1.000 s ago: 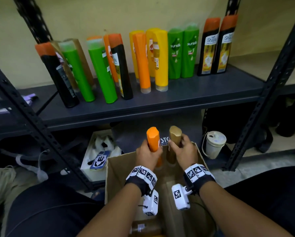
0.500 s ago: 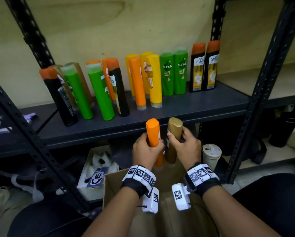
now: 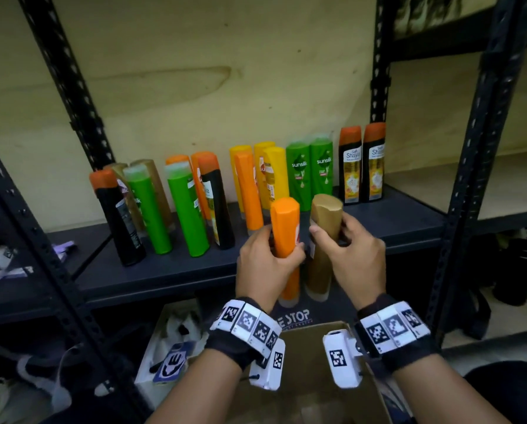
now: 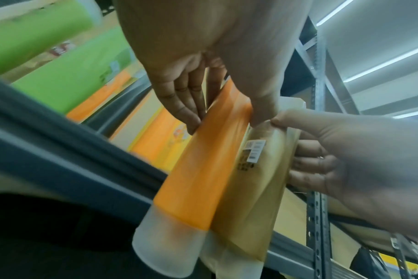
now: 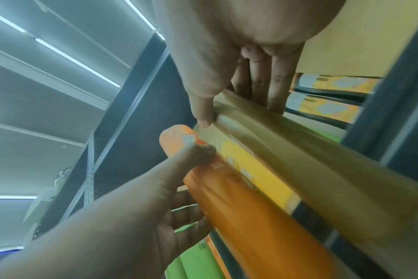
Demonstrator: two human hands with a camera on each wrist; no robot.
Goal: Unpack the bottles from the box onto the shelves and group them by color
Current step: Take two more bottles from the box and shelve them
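Observation:
My left hand [image 3: 267, 264] grips an orange bottle [image 3: 285, 231], cap end down, and my right hand [image 3: 352, 258] grips a gold bottle [image 3: 323, 221] beside it. Both bottles hang side by side in front of the dark shelf [image 3: 170, 273], above the cardboard box [image 3: 311, 390]. In the left wrist view the orange bottle [image 4: 203, 169] and the gold bottle [image 4: 255, 188] touch along their sides. The right wrist view shows the gold bottle [image 5: 310, 169] under my thumb and the orange bottle [image 5: 251, 207] below it. On the shelf stand green [image 3: 309, 172], yellow [image 3: 274, 175], orange [image 3: 248, 191] and black orange-capped bottles [image 3: 361, 163].
Black perforated uprights [image 3: 476, 166] frame the shelf on both sides. Under the shelf lie a white box with a blue item [image 3: 170, 359] and a dark bag [image 3: 293, 316]. A second shelf [image 3: 501, 191] runs off to the right.
Both hands have lifted the orange and gold bottles up out of the box to shelf height. The head view has tilted upward.

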